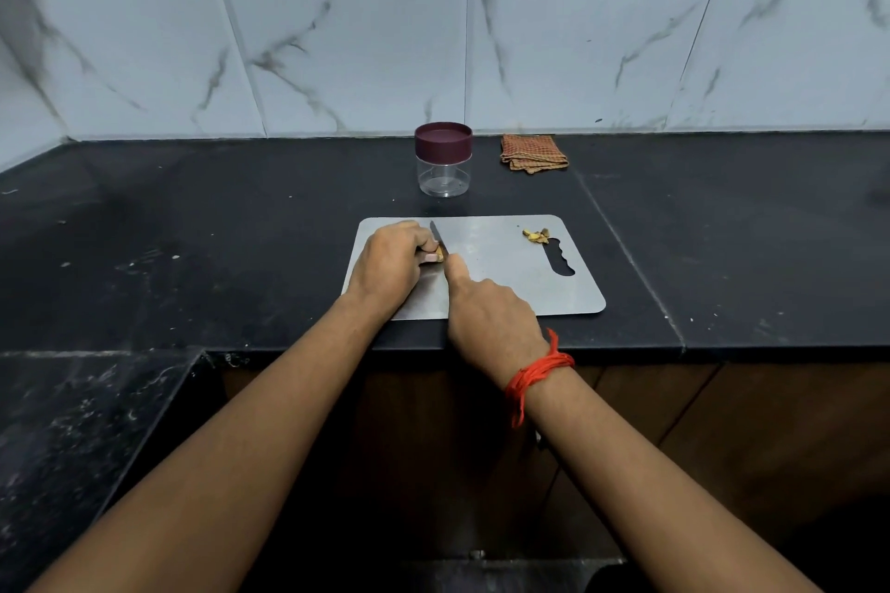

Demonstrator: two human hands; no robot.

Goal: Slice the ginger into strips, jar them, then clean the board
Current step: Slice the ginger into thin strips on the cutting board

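Head view: tiled wall (337,53) at the back, black countertop (241,231) below it. You've got the steel cutting board (505,274) lying flat near the counter's front edge.

Your left hand (387,262) sits on the board's left part, fingers curled over the ginger (436,254) and pinning it down. Your right hand (491,318) is wrapped round the knife (437,238). The handle is hidden in the fist and the index finger runs along the spine. The blade stands just right of the left fingertips, right against the ginger's exposed end. A red thread (539,368) is tied on your right wrist.

The jar (443,178) stands upright behind the board, clear body, maroon lid (443,141) on. A folded checked cloth (532,153) lies to its right, near the wall.

Small heap of ginger scraps (536,235) sits at the board's far right, touching the top of the handle slot (561,262).
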